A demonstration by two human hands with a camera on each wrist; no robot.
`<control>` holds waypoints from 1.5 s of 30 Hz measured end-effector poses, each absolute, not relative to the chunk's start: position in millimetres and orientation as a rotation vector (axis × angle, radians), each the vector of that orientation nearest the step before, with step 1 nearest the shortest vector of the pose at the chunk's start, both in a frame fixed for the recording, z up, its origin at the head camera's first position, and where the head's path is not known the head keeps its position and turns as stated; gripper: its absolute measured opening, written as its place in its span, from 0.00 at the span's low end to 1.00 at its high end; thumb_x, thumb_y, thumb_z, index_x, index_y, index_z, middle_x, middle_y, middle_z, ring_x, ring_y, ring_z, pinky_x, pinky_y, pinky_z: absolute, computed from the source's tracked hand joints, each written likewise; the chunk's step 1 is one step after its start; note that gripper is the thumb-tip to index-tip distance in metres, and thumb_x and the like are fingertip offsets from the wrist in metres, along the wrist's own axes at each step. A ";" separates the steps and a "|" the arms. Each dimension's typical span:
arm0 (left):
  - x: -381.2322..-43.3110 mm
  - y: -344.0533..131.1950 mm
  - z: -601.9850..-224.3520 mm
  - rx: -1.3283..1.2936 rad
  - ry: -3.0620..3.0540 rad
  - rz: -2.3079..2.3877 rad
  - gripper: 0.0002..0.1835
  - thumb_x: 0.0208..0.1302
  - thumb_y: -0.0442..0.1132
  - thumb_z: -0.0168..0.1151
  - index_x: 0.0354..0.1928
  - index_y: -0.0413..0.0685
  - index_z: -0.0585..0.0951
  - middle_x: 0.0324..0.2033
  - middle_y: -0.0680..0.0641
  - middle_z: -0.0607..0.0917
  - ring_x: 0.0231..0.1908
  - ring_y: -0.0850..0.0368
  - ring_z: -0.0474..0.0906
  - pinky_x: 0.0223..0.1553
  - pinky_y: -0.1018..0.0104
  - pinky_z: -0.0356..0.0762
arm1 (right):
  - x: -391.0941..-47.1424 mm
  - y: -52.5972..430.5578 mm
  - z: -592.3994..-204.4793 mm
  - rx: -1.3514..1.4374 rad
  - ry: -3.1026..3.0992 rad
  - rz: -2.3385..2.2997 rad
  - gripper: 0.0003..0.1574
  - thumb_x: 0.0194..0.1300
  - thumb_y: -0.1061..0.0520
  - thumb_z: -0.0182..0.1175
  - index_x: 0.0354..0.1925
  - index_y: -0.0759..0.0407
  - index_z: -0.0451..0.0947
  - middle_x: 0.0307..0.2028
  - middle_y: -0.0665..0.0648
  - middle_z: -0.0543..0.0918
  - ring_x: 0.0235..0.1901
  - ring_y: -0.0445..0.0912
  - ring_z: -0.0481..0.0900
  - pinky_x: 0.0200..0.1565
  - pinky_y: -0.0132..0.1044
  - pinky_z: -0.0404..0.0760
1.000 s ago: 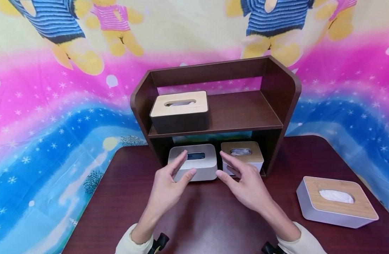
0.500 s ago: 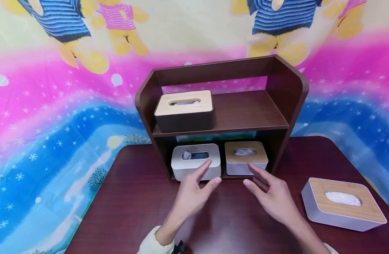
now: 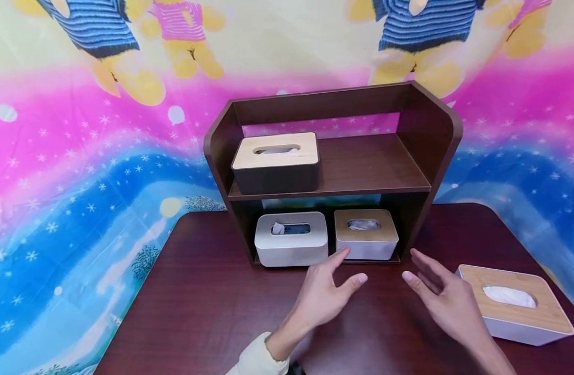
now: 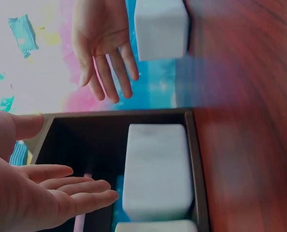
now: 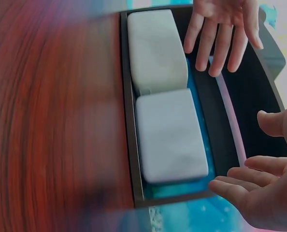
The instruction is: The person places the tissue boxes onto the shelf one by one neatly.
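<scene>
My left hand [image 3: 321, 291] hovers over the table in front of the shelf, fingers extended and thumb apart, holding nothing. Its fingertips are nearest the small wood-topped tissue box [image 3: 365, 234] on the lower shelf. To the right, my right hand [image 3: 448, 304] is also spread with nothing in it. It partly covers the left end of a larger wood-topped tissue box [image 3: 516, 304] on the table; whether it touches that box I cannot tell. The left wrist view shows both palms, the right hand [image 4: 104, 43] and the left hand [image 4: 42, 188], apart from each other.
A dark brown two-tier shelf [image 3: 371, 161] stands at the back of the table [image 3: 198, 312]. On its upper tier, at left, sits a black tissue box with a pale wood lid [image 3: 275, 164]. A light grey tissue box [image 3: 291, 242] occupies the lower left. Patterned cloth [image 3: 104, 198] hangs behind.
Both hands have moved right, from in front of the grey and small boxes toward the larger box on the table. The head view has shifted slightly. No box has been moved.
</scene>
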State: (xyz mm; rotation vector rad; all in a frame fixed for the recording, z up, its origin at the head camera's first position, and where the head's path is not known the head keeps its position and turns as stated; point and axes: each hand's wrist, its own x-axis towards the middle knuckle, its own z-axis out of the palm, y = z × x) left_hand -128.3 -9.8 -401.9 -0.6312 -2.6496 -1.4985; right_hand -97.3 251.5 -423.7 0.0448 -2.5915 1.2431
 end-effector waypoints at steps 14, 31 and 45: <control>-127.2 24.6 -414.4 -0.731 -2.675 -1.464 0.34 0.75 0.54 0.68 0.75 0.44 0.77 0.73 0.44 0.80 0.74 0.58 0.75 0.76 0.64 0.72 | -87.2 299.3 -430.1 -0.136 -2.650 1.114 0.43 0.75 0.41 0.68 0.80 0.52 0.68 0.72 0.73 0.76 0.45 0.04 0.63 0.38 0.06 0.72; -120.0 69.4 -421.4 -0.800 -2.737 -1.340 0.35 0.75 0.58 0.66 0.76 0.49 0.76 0.74 0.51 0.79 0.73 0.63 0.75 0.72 0.73 0.73 | -62.5 348.0 -441.3 -0.429 -2.573 1.160 0.48 0.78 0.41 0.65 0.85 0.48 0.58 0.80 0.44 0.64 0.49 0.03 0.58 0.39 0.04 0.70; -116.5 108.8 -433.1 -0.795 -2.868 -1.299 0.39 0.72 0.63 0.67 0.79 0.56 0.73 0.75 0.57 0.77 0.72 0.65 0.75 0.69 0.73 0.75 | -47.7 376.9 -456.6 -0.764 -2.035 1.449 0.40 0.75 0.64 0.65 0.79 0.49 0.69 0.70 0.27 0.73 0.54 0.10 0.73 0.53 0.06 0.69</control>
